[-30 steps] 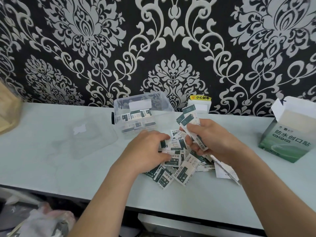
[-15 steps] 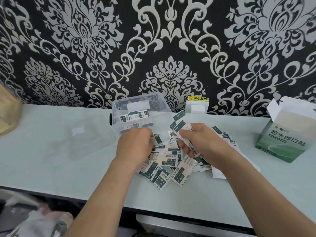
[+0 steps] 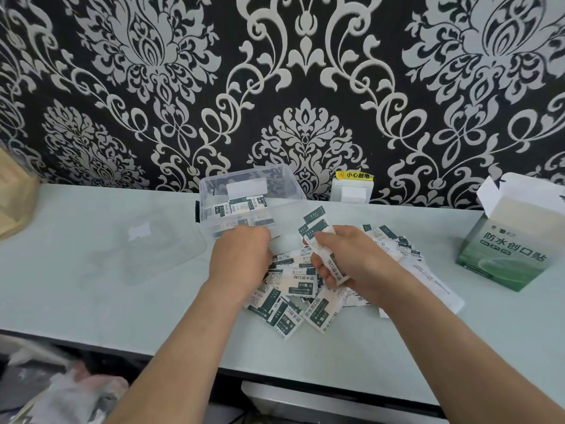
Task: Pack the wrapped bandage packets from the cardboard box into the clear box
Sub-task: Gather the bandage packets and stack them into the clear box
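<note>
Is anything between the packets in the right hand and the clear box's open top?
Nothing visible does: the held packets are right of the lidless clear box, and the left hand lies lower, at its front wall.

The clear box (image 3: 276, 191) is transparent plastic, glossy, with a matt white label on its wall. A lid (image 3: 171, 255) lying flat on the surface (image 3: 91, 301) is the same see-through plastic. The surface is pale green and smooth, with a dull sheen. The packets (image 3: 293, 283) are thin paper, matt white with dark green print. The cardboard box (image 3: 507, 255) is printed card, its green faces faintly glossy and its inner flaps plain and matt. A leaflet (image 3: 434, 280) is thin white paper. The wallpaper (image 3: 305, 87) is black with a rough-looking silvery pattern. A bag (image 3: 76, 396) is crinkled, shiny plastic film.
</note>
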### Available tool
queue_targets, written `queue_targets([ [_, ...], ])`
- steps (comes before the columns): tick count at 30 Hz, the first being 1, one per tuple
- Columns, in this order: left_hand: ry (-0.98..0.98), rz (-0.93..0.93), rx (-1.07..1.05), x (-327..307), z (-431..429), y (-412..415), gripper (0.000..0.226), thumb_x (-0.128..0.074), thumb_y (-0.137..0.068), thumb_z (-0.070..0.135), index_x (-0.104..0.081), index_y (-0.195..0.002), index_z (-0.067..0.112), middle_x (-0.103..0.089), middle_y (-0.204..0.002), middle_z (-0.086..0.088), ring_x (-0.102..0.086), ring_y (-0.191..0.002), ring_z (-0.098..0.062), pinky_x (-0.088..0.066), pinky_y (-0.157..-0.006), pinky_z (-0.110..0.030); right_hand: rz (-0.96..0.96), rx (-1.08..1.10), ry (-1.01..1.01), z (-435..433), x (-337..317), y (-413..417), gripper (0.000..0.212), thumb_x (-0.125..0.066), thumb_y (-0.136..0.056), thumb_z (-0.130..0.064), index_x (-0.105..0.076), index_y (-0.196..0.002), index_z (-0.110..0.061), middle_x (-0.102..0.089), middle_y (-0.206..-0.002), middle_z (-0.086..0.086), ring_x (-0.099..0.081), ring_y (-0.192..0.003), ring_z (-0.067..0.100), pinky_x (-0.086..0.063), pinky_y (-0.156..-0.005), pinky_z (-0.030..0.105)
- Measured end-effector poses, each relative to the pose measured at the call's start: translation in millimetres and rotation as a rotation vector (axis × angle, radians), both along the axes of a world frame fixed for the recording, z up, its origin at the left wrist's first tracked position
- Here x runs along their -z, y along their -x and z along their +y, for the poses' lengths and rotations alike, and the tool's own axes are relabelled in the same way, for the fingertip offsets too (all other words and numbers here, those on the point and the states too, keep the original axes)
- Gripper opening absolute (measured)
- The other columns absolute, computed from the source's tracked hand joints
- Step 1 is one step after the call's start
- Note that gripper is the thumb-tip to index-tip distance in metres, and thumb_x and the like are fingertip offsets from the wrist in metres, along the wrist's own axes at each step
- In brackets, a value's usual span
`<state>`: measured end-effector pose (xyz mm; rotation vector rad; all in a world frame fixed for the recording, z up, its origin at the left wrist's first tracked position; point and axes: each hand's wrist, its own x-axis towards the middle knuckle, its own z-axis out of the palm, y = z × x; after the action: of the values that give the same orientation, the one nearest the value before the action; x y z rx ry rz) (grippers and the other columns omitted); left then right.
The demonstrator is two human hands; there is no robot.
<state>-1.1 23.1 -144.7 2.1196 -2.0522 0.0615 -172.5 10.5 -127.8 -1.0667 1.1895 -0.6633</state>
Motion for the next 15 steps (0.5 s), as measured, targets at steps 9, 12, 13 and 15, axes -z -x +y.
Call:
queue_targets([
  [9,0.483,0.325,0.176,-31.0,25.8,49.2,0.010,-0.063,-0.086,0.014,-0.066,-0.077,0.013,-0.063,-0.063,0.000,-0.050,-0.055,-0.018,-0.041,-0.053,-0.029,-0.402,0.079,-0.067,7.0,-4.2,-12.9,0.047,-0.057,-0.091,-0.052,-0.067,-0.098,-0.007,-0.060,-0.073,0.007,-0.055,-0.069,0.019,-0.046,-0.061,0.028],
  [12,0.379,0.351,0.234,-25.3,27.2,67.0,0.010,-0.057,-0.086,0.015,-0.059,-0.076,0.015,-0.054,-0.074,0.004,-0.044,-0.070,-0.017,-0.032,-0.062,-0.026,-0.451,0.184,-0.090,9.9,-9.2,-16.9,0.041,-0.051,-0.097,-0.044,-0.065,-0.084,-0.008,-0.068,-0.066,0.007,-0.069,-0.065,0.018,-0.053,-0.058,0.026],
  [13,0.305,0.410,0.267,-24.6,27.0,67.0,0.006,-0.056,-0.086,0.015,-0.058,-0.080,0.018,-0.054,-0.078,0.006,-0.047,-0.075,-0.017,-0.036,-0.067,-0.026,-0.463,0.248,-0.098,8.4,-9.4,-15.8,0.039,-0.050,-0.098,-0.040,-0.064,-0.083,-0.008,-0.068,-0.062,0.006,-0.069,-0.060,0.017,-0.053,-0.054,0.024],
  [15,0.116,0.574,0.332,-27.7,29.1,62.6,0.016,-0.058,-0.083,0.021,-0.062,-0.098,0.023,-0.061,-0.091,0.010,-0.055,-0.089,-0.015,-0.048,-0.081,-0.031,-0.465,0.346,-0.095,3.9,-11.4,-10.8,0.033,-0.049,-0.100,-0.034,-0.065,-0.087,-0.008,-0.066,-0.060,0.006,-0.066,-0.054,0.018,-0.052,-0.050,0.025],
])
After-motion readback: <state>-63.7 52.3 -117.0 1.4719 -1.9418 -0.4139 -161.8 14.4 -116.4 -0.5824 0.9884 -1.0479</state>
